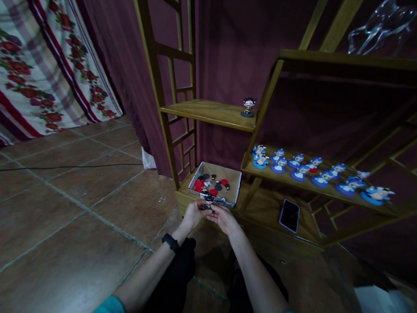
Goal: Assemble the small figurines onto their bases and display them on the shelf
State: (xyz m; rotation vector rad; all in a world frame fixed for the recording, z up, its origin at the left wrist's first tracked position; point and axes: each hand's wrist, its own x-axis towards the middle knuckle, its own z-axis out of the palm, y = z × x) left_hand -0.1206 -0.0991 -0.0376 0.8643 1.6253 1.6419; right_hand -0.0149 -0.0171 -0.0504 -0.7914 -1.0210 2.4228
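Note:
A small figurine (208, 201) with black hair and a dark round base is pinched between my two hands, just in front of the shallow cardboard box. My left hand (193, 214) grips it from the left. From the right, the fingers of my right hand (223, 217) close on its base. Inside the open box (233, 178) lie red discs (213, 192), dark discs (218, 187) and several small figurine parts. A similar black-haired figurine (248, 107) stands upright on a dark base on the wooden shelf (210, 112) above.
Several blue-and-white figurines (299, 173) stand on round bases along the right shelf. Below them lies a phone (290, 216). A clear glass animal (384, 25) tops the upper right shelf. Wooden posts (156, 81) frame the left side; a cable (64, 167) crosses the tiled floor.

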